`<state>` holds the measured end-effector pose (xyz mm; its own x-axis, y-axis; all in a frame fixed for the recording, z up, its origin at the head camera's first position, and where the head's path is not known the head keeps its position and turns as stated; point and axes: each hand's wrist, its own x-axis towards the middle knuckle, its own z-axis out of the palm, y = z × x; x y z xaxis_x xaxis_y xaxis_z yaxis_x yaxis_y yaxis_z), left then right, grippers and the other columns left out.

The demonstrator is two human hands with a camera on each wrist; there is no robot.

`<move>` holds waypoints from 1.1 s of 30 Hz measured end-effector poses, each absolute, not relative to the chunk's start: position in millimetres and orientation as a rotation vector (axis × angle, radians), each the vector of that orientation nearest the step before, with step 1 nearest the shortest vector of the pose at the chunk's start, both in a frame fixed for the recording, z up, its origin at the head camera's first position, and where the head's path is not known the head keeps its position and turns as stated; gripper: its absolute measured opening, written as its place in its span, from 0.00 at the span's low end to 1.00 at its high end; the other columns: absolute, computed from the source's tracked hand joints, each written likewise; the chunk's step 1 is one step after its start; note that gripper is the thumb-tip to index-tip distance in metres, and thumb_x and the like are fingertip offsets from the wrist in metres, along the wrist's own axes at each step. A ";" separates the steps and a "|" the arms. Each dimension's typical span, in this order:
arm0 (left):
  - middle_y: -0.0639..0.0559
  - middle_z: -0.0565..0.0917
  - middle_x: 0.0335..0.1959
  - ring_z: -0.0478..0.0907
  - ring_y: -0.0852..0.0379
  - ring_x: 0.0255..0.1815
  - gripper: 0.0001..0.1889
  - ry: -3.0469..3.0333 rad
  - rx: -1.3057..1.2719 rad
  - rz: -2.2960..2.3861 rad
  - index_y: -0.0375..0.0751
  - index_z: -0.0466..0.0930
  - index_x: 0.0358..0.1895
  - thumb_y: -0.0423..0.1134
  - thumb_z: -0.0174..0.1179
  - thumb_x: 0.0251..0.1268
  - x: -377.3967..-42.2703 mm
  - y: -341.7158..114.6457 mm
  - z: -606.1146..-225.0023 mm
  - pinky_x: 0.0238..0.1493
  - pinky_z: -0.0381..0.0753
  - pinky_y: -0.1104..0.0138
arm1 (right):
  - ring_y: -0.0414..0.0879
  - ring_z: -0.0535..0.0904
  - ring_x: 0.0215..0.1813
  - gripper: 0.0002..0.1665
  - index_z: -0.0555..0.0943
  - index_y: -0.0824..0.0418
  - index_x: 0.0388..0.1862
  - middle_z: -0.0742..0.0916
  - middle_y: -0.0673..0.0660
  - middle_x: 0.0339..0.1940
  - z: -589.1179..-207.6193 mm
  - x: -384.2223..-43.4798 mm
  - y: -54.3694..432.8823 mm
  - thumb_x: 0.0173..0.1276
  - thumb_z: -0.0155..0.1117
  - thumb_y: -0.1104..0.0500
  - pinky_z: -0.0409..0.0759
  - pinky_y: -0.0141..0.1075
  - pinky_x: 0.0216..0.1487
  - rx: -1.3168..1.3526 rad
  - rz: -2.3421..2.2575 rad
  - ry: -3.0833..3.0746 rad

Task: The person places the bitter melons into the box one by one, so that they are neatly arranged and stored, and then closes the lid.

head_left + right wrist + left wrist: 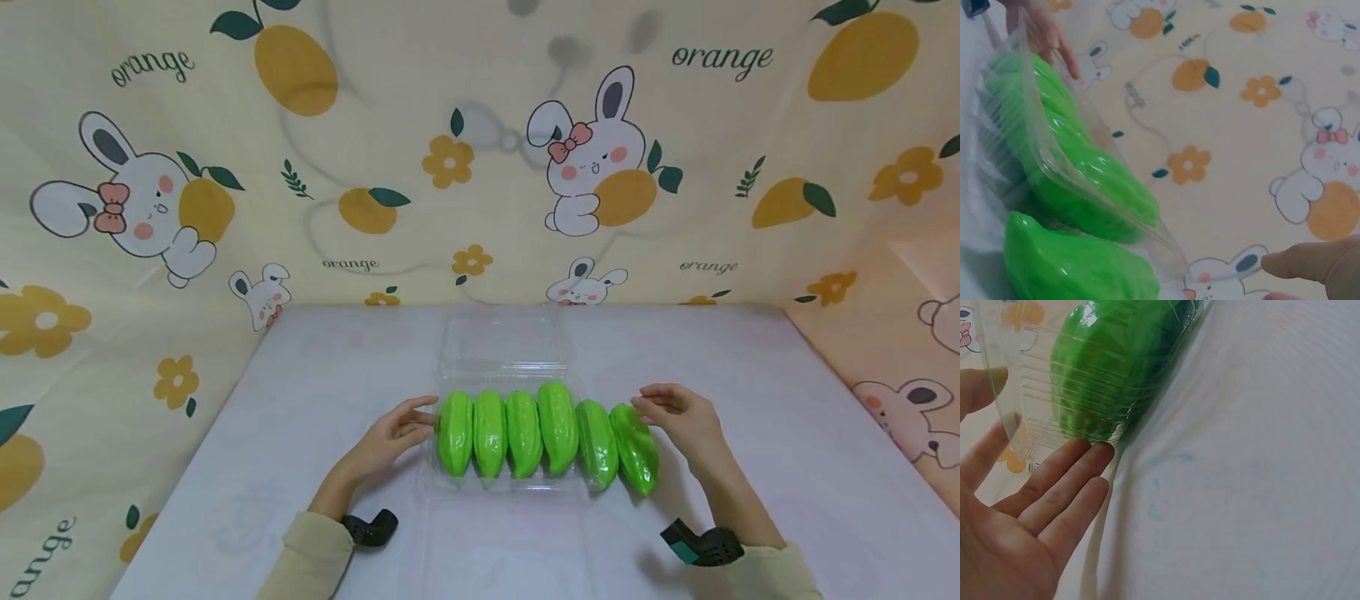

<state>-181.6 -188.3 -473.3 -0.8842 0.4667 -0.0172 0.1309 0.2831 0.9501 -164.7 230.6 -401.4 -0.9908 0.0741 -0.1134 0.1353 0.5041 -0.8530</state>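
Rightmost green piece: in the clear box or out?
Out. Head view: the rightmost piece lies on the table, beyond the right wall of the box.

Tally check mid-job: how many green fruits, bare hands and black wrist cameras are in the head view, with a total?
Green fruits: 6
Bare hands: 2
Black wrist cameras: 2
Total: 10
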 end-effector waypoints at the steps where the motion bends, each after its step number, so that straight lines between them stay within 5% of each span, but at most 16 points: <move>1: 0.28 0.74 0.60 0.74 0.34 0.63 0.28 2.264 0.554 1.636 0.37 0.58 0.72 0.41 0.52 0.73 -181.7 -188.4 -473.0 0.61 0.76 0.66 | 0.27 0.81 0.36 0.31 0.72 0.70 0.60 0.84 0.37 0.35 -402.0 -165.4 232.4 0.70 0.60 0.47 0.76 0.18 0.43 0.202 -1.506 2.677; 10: 0.26 0.74 0.60 0.73 0.32 0.63 0.29 2.233 0.562 1.673 0.35 0.58 0.72 0.40 0.53 0.73 -180.5 -188.6 -471.7 0.60 0.74 0.73 | 0.27 0.79 0.38 0.33 0.72 0.71 0.61 0.86 0.51 0.43 -409.2 -170.8 243.8 0.70 0.60 0.46 0.81 0.25 0.46 0.262 -1.422 2.670; 17: 0.27 0.75 0.60 0.74 0.32 0.62 0.28 2.256 0.572 1.659 0.35 0.58 0.72 0.39 0.52 0.73 -180.9 -188.9 -472.7 0.58 0.74 0.74 | 0.35 0.81 0.40 0.36 0.70 0.72 0.63 0.82 0.66 0.54 -416.8 -171.3 249.8 0.70 0.58 0.45 0.80 0.42 0.57 0.237 -1.336 2.641; 24: 0.27 0.74 0.60 0.73 0.33 0.63 0.28 2.260 0.565 1.646 0.36 0.58 0.72 0.40 0.52 0.73 -180.6 -188.4 -471.3 0.59 0.76 0.71 | 0.39 0.82 0.42 0.38 0.68 0.75 0.64 0.78 0.73 0.59 -422.6 -173.4 253.9 0.70 0.59 0.45 0.82 0.32 0.46 0.218 -1.302 2.584; 33: 0.27 0.74 0.59 0.74 0.33 0.62 0.28 2.259 0.570 1.648 0.36 0.58 0.72 0.40 0.52 0.73 -181.5 -189.4 -473.0 0.57 0.75 0.76 | 0.44 0.81 0.48 0.39 0.68 0.74 0.64 0.75 0.74 0.64 -431.4 -177.4 254.7 0.70 0.59 0.44 0.81 0.35 0.47 0.175 -1.282 2.523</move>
